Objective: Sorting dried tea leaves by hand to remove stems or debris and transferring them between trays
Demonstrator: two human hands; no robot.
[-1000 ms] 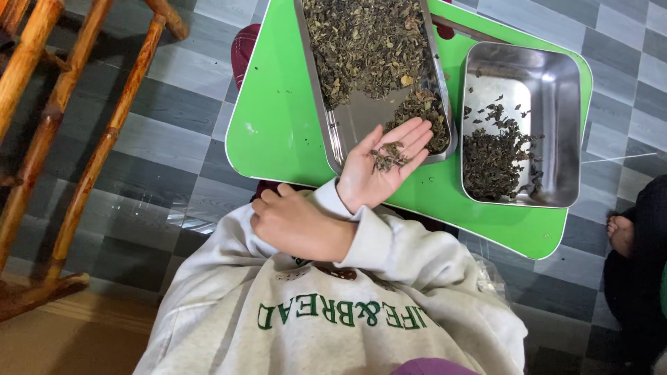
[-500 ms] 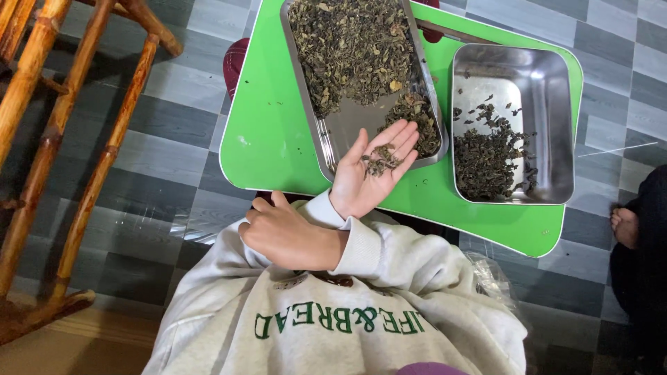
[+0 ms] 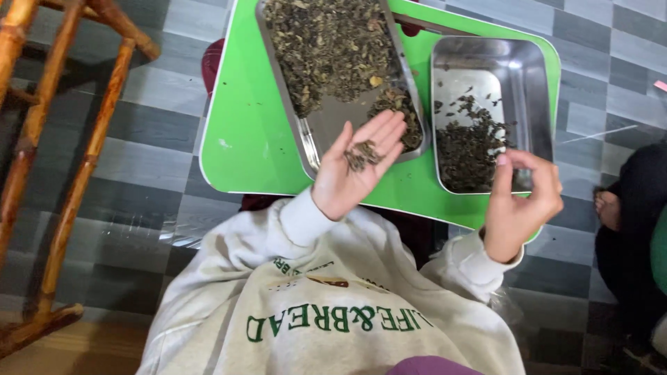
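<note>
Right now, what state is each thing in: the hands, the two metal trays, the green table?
left hand: open, palm up, a small heap of dried leaves lying on it
right hand: fingers pinched together above the deep tray's near edge
shallow tray: largely covered with dried leaves, a bare patch near the hand
deep tray: partly filled, far part bare
green table: carrying both trays

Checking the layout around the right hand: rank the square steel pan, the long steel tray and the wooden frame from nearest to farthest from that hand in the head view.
From the right hand:
1. Square steel pan, directly under the fingertips, on the right of the green table.
2. Long steel tray, across the table's middle, under the left hand.
3. Wooden frame, at the far left edge, on the floor.
</note>
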